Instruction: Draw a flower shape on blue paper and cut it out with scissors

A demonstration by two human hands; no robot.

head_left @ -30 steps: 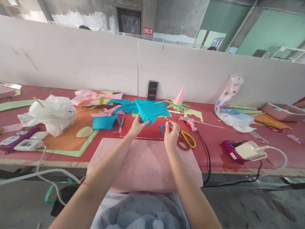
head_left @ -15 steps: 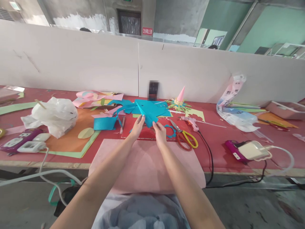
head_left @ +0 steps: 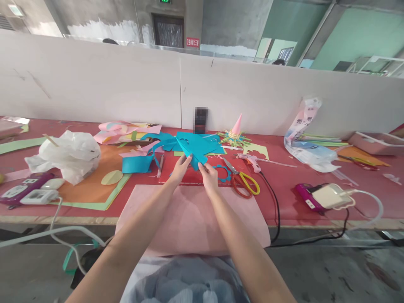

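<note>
Between my hands is a folded piece of blue paper point(head_left: 192, 156), held above the red mat point(head_left: 189, 176). My left hand point(head_left: 180, 168) pinches its left edge, and my right hand point(head_left: 208, 174) grips its lower right corner. More blue paper point(head_left: 208, 143) with cut-out edges lies just behind it. To the right of my right hand rest a scalloped blue paper ring point(head_left: 222, 173) and scissors point(head_left: 242, 180) with red and yellow handles. A pink glue gun point(head_left: 251, 162) lies beyond them. A curved blue paper band point(head_left: 136, 164) stands left of my left hand.
A pink paper cone with a fringed base point(head_left: 236, 132) stands near the partition point(head_left: 126, 84). At left are a crumpled white plastic bag point(head_left: 71, 155), orange paper point(head_left: 82, 185) and a purple power strip point(head_left: 23, 189). Another power strip point(head_left: 309, 198) and a pink bin point(head_left: 375, 144) are right.
The blue paper in my hands has turned and folded narrower, its tip no longer standing up as a cone. My right hand has shifted slightly left. The view has moved a little.
</note>
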